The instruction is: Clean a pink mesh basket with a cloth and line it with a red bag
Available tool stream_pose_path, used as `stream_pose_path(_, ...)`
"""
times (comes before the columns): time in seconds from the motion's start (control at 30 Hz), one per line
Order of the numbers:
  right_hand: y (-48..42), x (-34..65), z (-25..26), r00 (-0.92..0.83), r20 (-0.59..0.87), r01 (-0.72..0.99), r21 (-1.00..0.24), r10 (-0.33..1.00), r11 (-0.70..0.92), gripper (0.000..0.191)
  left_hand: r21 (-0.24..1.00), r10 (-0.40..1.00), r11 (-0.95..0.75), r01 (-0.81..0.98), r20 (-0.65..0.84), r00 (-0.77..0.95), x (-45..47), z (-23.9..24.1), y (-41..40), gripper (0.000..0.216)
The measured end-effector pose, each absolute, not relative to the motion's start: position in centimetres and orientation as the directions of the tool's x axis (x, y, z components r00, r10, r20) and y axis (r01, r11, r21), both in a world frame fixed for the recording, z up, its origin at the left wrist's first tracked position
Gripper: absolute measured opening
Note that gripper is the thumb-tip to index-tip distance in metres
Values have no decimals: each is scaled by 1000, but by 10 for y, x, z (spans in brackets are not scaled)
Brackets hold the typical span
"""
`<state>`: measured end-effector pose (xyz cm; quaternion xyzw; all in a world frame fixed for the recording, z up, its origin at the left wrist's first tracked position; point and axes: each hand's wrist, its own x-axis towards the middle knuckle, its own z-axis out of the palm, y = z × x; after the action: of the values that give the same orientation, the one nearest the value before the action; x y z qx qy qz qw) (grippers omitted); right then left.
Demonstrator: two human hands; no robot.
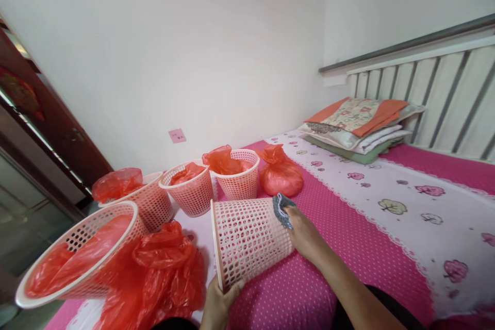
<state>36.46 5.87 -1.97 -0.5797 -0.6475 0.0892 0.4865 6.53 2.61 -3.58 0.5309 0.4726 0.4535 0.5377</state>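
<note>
A pale pink perforated plastic basket (247,237) lies on its side in front of me, its rim turned left and its base to the right. My left hand (221,300) grips the rim at its lower edge, thumb along the outer wall. Folded in my right hand (301,229) is a grey cloth (283,210), pressed against the wall near the base. Just left of the basket, a crumpled red plastic bag (166,268) spreads over the bed. Behind the basket sits a tied, filled red plastic bag (281,172).
Several more pink baskets with red bags inside stand left and behind, including a large basket (133,221) nearest me. The pink-and-white bedspread (359,232) covers the bed. Folded bedding (356,124) lies by the white headboard (433,98). A wall (193,51) rises behind; a brown door (58,118) is left.
</note>
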Motion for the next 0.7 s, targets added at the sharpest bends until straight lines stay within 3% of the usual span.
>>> stream_pose_path(0.17, 57, 368, -20, 128, 527, 679, -664, 840, 313, 40, 1000, 999, -6, -11, 5, -38, 76, -3, 35, 61)
stream_pose_path(0.43, 64, 371, -26, 199, 530, 719, -651, 824, 244, 47, 998, 993, 62, -21, -59, 102, 75, -12, 46, 58)
stream_pose_path(0.7, 62, 341, -30, 159, 502, 911, -407, 850, 70, 63, 993, 991, 108, -50, -104, 83, 75, -15, 47, 64)
